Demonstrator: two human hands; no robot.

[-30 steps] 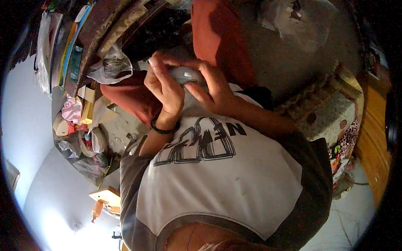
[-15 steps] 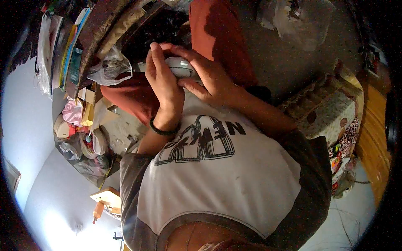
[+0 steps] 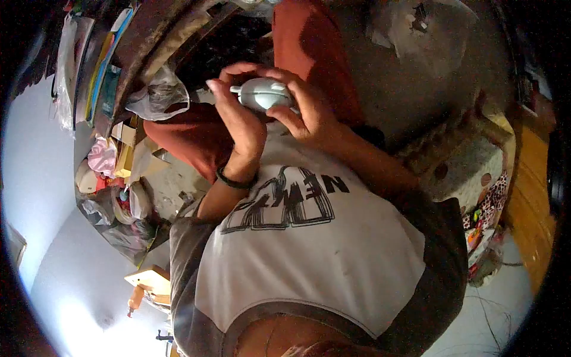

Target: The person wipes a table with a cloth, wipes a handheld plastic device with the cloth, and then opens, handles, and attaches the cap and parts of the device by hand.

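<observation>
In the head view a rounded, pale grey-white plastic device [image 3: 270, 97] is held between my two hands above my lap. It has a dark seam across it and a small prong at its left end; its exact kind I cannot tell. My right hand [image 3: 306, 110] wraps round its right side, with the thumb on the near face and fingers along the far edge. My left hand [image 3: 241, 125], with a dark band on the wrist, is closed against the left end, one fingertip pointing up and outward. Some of its fingers are hidden.
A clear plastic bag [image 3: 159, 98] lies by my left knee. Books or folders [image 3: 104, 65] stand at upper left. Below them are a pink bundle [image 3: 102, 156] and assorted bags. Another clear bag [image 3: 437, 35] lies on the floor at upper right. Patterned cloth [image 3: 470, 172] is at right.
The device has turned and shows more of its pale face, with the prong now visible. My left hand has lowered and tilted outward; my right hand has shifted slightly right.
</observation>
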